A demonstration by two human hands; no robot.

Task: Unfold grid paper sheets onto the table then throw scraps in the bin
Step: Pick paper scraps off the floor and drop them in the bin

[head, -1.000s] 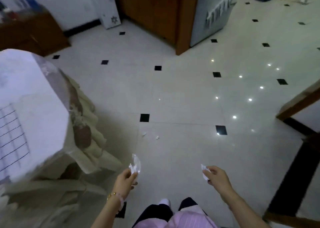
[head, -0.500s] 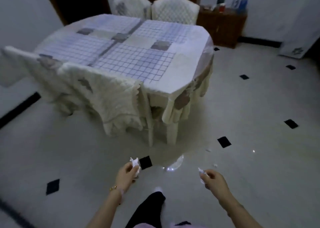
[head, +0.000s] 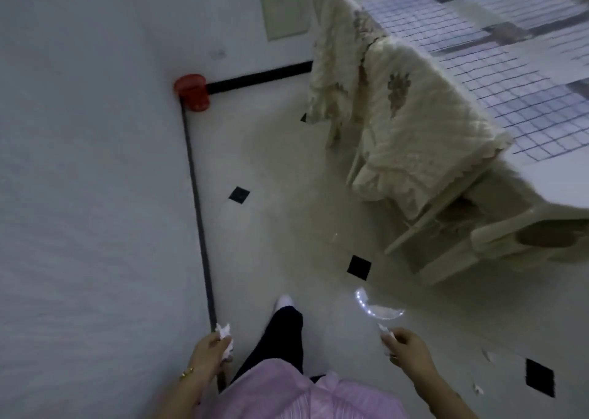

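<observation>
Head view.
- Left hand [head: 210, 351]: fingers curled round a crumpled scrap [head: 224, 334], low beside the wall.
- Right hand [head: 406, 350]: pinches a small scrap [head: 385, 331] above the floor.
- Red bin [head: 192, 92]: on the floor in the wall corner, well apart from both hands.
- Grid paper sheets [head: 497, 77]: spread flat on the desk [head: 541, 189], upper right.
- Covered chair [head: 411, 125]: against the desk edge.

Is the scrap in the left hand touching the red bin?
Apart. The head view shows floor between the scrap in the left hand and the bin in the corner.
</observation>
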